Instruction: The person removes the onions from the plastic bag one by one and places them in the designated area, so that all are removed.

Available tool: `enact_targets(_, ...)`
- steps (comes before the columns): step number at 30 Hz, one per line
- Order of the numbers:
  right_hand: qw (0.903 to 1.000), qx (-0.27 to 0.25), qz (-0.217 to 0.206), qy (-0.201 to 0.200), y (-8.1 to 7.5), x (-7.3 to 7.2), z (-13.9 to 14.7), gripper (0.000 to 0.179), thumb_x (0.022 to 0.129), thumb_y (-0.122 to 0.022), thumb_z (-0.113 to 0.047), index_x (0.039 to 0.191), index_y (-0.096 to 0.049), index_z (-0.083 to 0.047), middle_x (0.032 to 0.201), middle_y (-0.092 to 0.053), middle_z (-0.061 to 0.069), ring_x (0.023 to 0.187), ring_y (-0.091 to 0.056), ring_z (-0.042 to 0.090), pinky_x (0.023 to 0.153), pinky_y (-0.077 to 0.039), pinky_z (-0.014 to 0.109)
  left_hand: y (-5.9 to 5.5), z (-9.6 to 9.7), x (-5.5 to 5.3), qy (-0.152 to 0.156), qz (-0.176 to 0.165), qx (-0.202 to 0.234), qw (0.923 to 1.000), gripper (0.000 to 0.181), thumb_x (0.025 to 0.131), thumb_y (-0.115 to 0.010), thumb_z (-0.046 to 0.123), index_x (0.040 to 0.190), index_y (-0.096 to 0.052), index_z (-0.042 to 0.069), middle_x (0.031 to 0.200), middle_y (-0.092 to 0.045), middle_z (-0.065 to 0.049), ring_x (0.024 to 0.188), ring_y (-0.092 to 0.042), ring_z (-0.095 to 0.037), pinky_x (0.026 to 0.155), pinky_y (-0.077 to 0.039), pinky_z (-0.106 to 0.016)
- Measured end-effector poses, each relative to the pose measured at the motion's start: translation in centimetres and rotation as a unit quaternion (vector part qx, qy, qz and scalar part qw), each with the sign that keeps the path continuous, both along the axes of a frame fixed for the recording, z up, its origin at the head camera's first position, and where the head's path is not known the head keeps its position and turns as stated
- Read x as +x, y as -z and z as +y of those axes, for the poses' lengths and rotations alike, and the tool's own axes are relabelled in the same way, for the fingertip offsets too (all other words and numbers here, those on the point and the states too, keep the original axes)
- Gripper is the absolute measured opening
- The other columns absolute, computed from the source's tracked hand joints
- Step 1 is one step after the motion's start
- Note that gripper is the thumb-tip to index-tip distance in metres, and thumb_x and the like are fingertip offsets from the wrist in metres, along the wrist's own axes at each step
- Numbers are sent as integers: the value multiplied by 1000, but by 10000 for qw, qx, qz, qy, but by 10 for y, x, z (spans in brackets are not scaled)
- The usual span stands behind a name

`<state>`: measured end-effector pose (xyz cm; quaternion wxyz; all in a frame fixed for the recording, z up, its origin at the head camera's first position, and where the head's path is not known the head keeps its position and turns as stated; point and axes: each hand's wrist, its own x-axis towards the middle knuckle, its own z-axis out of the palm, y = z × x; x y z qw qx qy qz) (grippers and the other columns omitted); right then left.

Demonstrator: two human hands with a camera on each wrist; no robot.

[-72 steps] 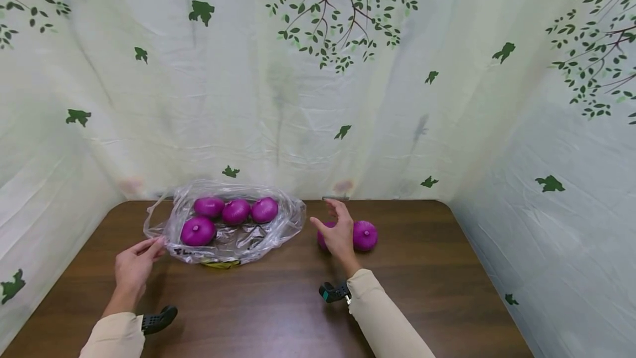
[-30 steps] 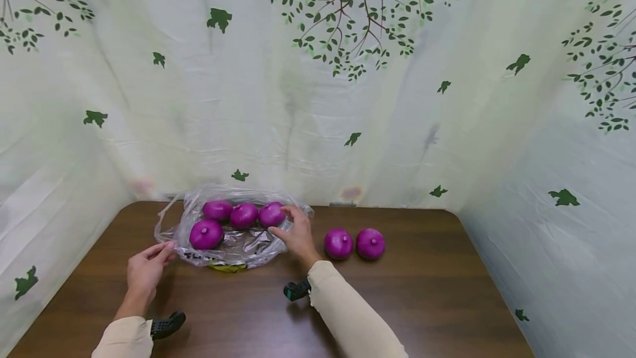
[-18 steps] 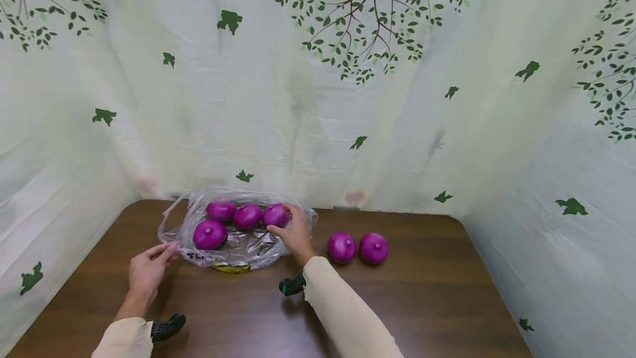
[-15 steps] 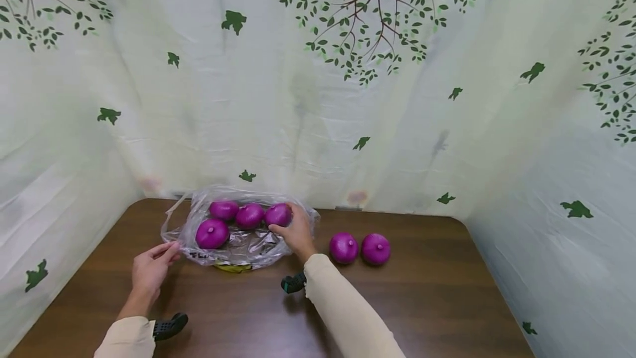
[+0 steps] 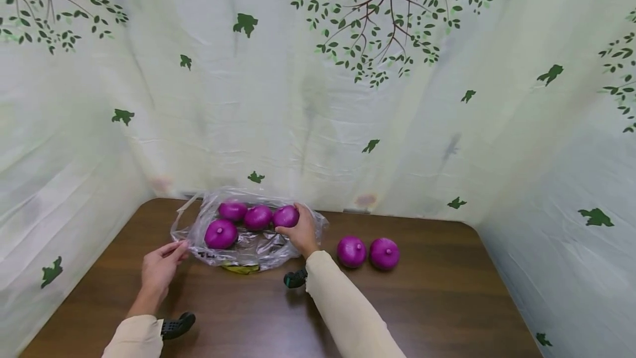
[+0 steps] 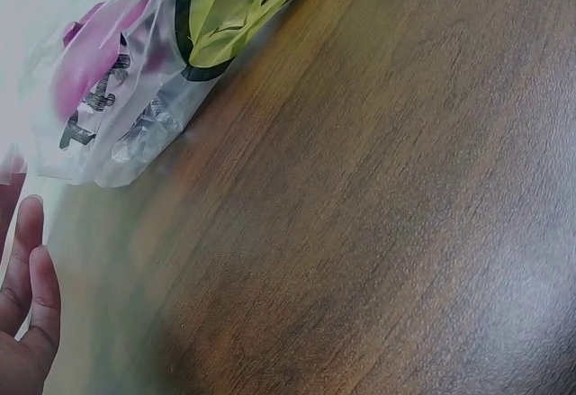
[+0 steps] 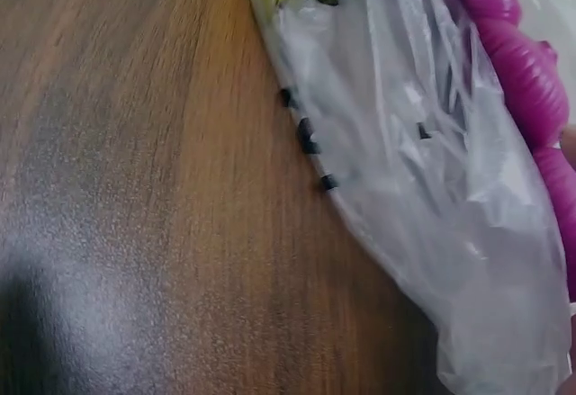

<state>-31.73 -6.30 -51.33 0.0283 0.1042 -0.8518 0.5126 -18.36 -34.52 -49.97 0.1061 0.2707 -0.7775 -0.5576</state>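
A clear plastic bag (image 5: 268,247) lies with its mouth spread at the back left of the table. Several glossy purple onions sit in it, among them a front-left onion (image 5: 221,234) and a middle onion (image 5: 258,217). My left hand (image 5: 160,272) pinches the bag's left front edge; in the left wrist view its fingers (image 6: 45,291) show at the left border. Inside the bag, my right hand (image 5: 304,232) grips the rightmost onion (image 5: 285,216) between thumb and fingers. That hand is mostly cut off in the right wrist view, where the bag (image 7: 396,143) fills the middle.
Two loose purple onions, a left one (image 5: 351,251) and a right one (image 5: 385,253), stand side by side right of the bag on the brown wooden table (image 5: 437,303). A pale leaf-patterned curtain (image 5: 318,126) closes off the back and sides.
From beside the loose onions, my right hand has moved left to the bag and closed round its rightmost onion. The left hand keeps its hold on the edge. The head view has turned slightly left.
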Motion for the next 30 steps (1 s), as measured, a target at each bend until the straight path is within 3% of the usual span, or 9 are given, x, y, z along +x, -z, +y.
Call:
enact_targets(7, 9999, 88, 95, -60, 5, 0, -3, 77, 71, -86, -12, 136, -46, 0, 135, -49, 18, 124, -48, 33, 103, -39, 48, -1, 1, 2, -50, 22, -21, 10000, 52, 95, -60, 34, 126, -57, -8, 91, -70, 3, 73, -64, 0, 67, -49, -15)
enact_targets(17, 9977, 495, -1, 453, 12, 1, -12, 78, 71, -87, -16, 137, -47, -3, 130, -43, 18, 121, -44, 34, 102, -39, 48, 1, 1, 3, -72, 135, 32, 9999, 50, 96, -60, 31, 126, -57, -10, 88, -68, 7, 73, -65, -2, 68, -50, -16)
enact_targets(25, 9964, 830, 0, 186, 10, 0, -8, 77, 68, -88, -14, 133, -49, -3, 127, -48, 17, 118, -48, 34, 100, -41, 47, 2, 2, 1, -10, 24, 39, 10000, 53, 95, -60, 34, 127, -57, -8, 91, -67, 5, 75, -65, -2, 69, -50, -15)
enact_targets(30, 9979, 647, -74, 63, 4, 2, -7, 77, 68, -87, -12, 134, -49, -3, 129, -50, 16, 119, -50, 32, 101, -41, 46, 1, 3, 1, -45, -48, 55, 10000, 55, 94, -60, 35, 128, -57, -7, 93, -67, 5, 75, -65, -1, 68, -49, -14)
